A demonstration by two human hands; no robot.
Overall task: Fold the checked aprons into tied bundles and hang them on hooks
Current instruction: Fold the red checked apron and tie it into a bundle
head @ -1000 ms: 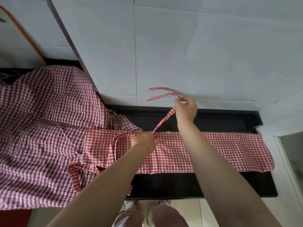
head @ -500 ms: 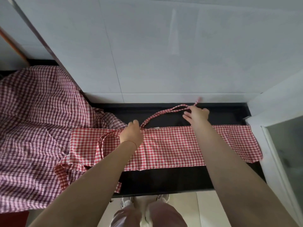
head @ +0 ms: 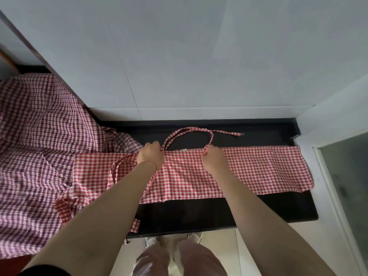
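Right now a red-and-white checked apron (head: pixel 249 168) lies folded into a long band across the black tabletop (head: pixel 268 208), its right end reaching almost to the white frame at the tabletop's edge. Both hands sit on the band's far edge, close to the middle. The left hand (head: pixel 150 155) is curled down onto the cloth, its fingers (head: pixel 153 146) bunched together over the spot where a tie strap (head: pixel 189 130) leaves the apron — a thin bracelet (head: pixel 149 162) circles that wrist. The right hand (head: pixel 214 158) is a little to the right, fingers closed on the same strap, pinching it where it comes back down to the band. Between the two hands the strap arches away toward the wall in a flat loop on the black surface, and its loose end trails off to the right, frayed at the tip.

To the left a heap of darker checked aprons (head: pixel 35 152) is piled high (the folded band's left end overlaps it). A second strap loops under the left forearm and hangs over the near edge. Below, white shoes (head: pixel 194 237) stand on the pale floor.
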